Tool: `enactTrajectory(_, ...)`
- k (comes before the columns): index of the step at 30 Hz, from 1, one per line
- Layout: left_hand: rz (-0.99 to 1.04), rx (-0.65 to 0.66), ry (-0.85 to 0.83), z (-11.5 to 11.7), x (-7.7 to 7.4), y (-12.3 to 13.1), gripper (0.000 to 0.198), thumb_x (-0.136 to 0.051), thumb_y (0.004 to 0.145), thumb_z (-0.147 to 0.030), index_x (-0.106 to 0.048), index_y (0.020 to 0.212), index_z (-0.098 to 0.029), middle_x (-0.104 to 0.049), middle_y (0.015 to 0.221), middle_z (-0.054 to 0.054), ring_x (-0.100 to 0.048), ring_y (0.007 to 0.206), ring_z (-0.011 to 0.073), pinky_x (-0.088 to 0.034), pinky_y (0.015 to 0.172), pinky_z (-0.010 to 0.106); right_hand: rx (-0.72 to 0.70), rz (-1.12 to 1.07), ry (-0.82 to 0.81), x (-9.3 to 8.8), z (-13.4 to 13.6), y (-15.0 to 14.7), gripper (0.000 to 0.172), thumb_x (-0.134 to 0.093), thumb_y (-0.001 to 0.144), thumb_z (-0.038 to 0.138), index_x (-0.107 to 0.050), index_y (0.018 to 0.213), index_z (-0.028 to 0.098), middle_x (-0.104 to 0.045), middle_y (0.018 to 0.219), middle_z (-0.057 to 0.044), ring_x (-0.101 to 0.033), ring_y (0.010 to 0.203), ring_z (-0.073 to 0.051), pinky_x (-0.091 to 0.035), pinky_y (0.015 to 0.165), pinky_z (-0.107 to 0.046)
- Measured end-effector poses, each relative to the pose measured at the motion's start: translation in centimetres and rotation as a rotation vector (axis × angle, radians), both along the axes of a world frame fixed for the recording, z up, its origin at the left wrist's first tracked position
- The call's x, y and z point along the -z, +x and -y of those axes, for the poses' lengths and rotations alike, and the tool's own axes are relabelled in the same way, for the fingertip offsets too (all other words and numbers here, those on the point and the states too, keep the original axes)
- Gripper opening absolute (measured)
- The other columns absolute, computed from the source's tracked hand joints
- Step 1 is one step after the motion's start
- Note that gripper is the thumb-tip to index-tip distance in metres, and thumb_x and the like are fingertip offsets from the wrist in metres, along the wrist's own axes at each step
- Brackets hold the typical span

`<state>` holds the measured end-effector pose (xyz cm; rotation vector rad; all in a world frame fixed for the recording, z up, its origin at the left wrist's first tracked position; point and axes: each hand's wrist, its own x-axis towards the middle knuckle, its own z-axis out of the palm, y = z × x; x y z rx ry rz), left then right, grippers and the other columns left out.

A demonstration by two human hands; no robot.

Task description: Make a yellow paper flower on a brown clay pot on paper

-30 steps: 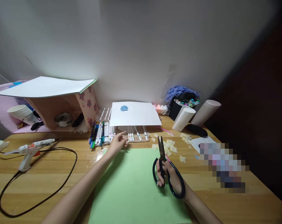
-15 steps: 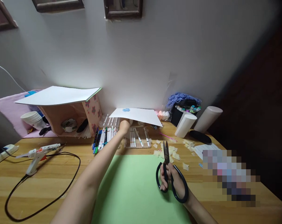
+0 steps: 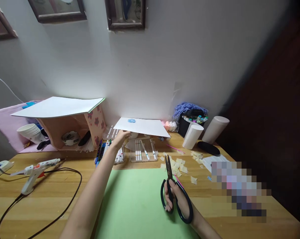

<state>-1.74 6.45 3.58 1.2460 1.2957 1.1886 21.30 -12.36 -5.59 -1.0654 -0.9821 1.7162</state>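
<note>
My right hand (image 3: 176,196) grips black-handled scissors (image 3: 169,167) over a large light-green sheet (image 3: 132,199). The blades point away from me and look nearly closed. At the back, my left hand (image 3: 120,138) is by the front left edge of a white sheet (image 3: 145,126) with a blue patch on it. Its fingers are partly hidden there, and whether they hold anything does not show. A pale rounded object (image 3: 134,135) sits partly under that sheet. Just beside my left hand are clear marker cases (image 3: 133,158) with white pens.
Yellowish paper scraps (image 3: 180,167) lie beyond the scissors. A glue gun (image 3: 36,171) and its looping cable are at left, before a pink box (image 3: 96,124) topped with a white board (image 3: 57,108). White rolls (image 3: 193,136) and a black pen holder (image 3: 183,126) stand back right.
My left hand has drawn back leftward from beneath the white sheet to its front left edge. My right hand still holds the scissors. The view has tilted slightly.
</note>
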Motion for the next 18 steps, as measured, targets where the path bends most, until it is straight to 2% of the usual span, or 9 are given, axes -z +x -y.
enactTrajectory(3,0.151,0.065,-0.114,0.6,-0.2,0.0,0.018,-0.061,0.077,-0.024,-0.061,0.087,-0.01,-0.068,0.082,0.011,-0.066,0.087,0.0205,-0.053,0.083,0.031,0.001,0.016,0.012,0.0,-0.2,0.0,0.054,-0.044,0.074,0.072,-0.045,0.067,0.019,-0.041,0.036,0.008,-0.041,0.032,-0.008,-0.042,0.043,-0.023)
enactTrajectory(7,0.261,0.001,-0.23,0.7,-0.6,1.1,0.002,-0.052,0.08,-0.01,-0.053,0.079,-0.009,-0.066,0.068,0.012,-0.069,0.075,0.0205,-0.056,0.075,0.031,0.062,0.03,0.013,-0.3,-0.6,0.1,0.053,-0.047,0.071,0.072,-0.045,0.065,0.019,-0.042,0.035,0.008,-0.041,0.031,-0.008,-0.042,0.042,-0.023)
enactTrajectory(10,0.301,-0.035,-0.236,2.7,-0.8,1.3,0.009,-0.047,0.08,-0.003,-0.051,0.074,-0.009,-0.064,0.061,0.012,-0.07,0.074,0.021,-0.057,0.076,0.03,0.154,0.054,0.026,-0.9,-1.2,0.8,0.052,-0.048,0.071,0.071,-0.045,0.065,0.02,-0.043,0.035,0.007,-0.043,0.031,-0.009,-0.042,0.043,-0.024)
enactTrajectory(12,0.327,-0.063,-0.211,5.6,-0.8,0.7,0.01,-0.047,0.083,-0.006,-0.052,0.074,-0.008,-0.064,0.06,0.012,-0.07,0.075,0.0211,-0.056,0.078,0.03,0.207,0.083,0.06,-1.3,-1.9,1.8,0.051,-0.049,0.07,0.071,-0.045,0.065,0.02,-0.044,0.036,0.006,-0.046,0.033,-0.01,-0.043,0.044,-0.025)
enactTrajectory(14,0.335,-0.096,-0.208,9.5,-0.4,-0.7,0.011,-0.049,0.084,-0.01,-0.055,0.076,-0.006,-0.067,0.063,0.012,-0.07,0.074,0.0206,-0.056,0.08,0.03,0.271,0.153,0.11,-1.7,-2.5,3.2,0.05,-0.047,0.07,0.07,-0.046,0.065,0.02,-0.044,0.037,0.006,-0.046,0.035,-0.011,-0.043,0.045,-0.026)
enactTrajectory(17,0.275,-0.201,-0.367,16.3,1.1,-3.4,0.015,-0.058,0.08,-0.017,-0.064,0.074,-0.004,-0.071,0.069,0.014,-0.07,0.068,0.0195,-0.056,0.081,0.029,0.349,0.492,0.156,-1.7,-3.3,6.1,0.047,-0.044,0.075,0.066,-0.046,0.063,0.021,-0.045,0.038,0.004,-0.046,0.036,-0.013,-0.038,0.044,-0.025)
enactTrajectory(18,0.246,-0.194,-0.447,18.5,1.9,-4.2,0.019,-0.061,0.078,-0.021,-0.066,0.071,-0.004,-0.072,0.071,0.015,-0.07,0.068,0.0197,-0.055,0.081,0.028,0.351,0.635,0.187,-1.7,-3.5,7.2,0.044,-0.046,0.076,0.063,-0.049,0.065,0.02,-0.047,0.04,0.004,-0.048,0.038,-0.014,-0.037,0.044,-0.026)
